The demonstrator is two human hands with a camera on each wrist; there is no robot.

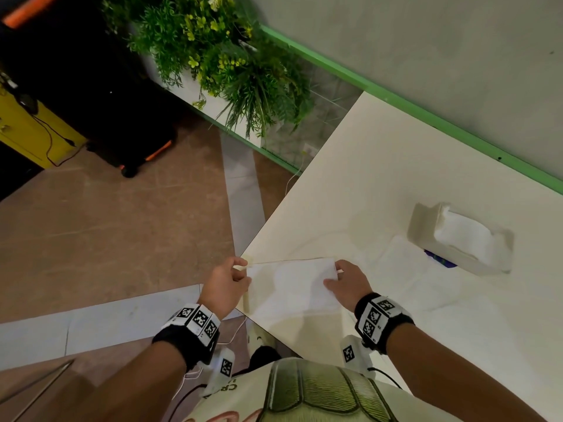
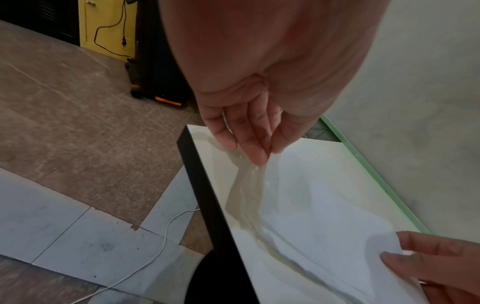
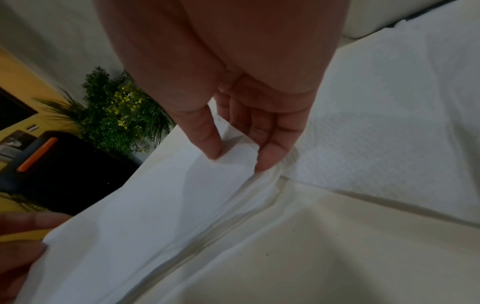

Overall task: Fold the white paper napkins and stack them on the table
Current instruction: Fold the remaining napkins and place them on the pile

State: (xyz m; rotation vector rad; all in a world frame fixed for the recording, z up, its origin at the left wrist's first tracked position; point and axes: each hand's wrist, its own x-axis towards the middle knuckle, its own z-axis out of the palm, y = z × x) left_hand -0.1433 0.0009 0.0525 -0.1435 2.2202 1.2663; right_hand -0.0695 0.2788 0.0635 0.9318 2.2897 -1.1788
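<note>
Napkin stretched between both hands, left hand and right hand each pinching a corner

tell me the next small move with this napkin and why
Probably bring the lifted edge over onto the opposite edge and press a crease. The left hand and right hand each pinch a corner of the napkin, held slack just above the table, apparently not yet folded.

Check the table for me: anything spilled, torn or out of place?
Nothing stands out. Both hands, left and right, pinch one napkin at the table's near corner; the tissue box sits upright. No spill or tear visible.
</note>
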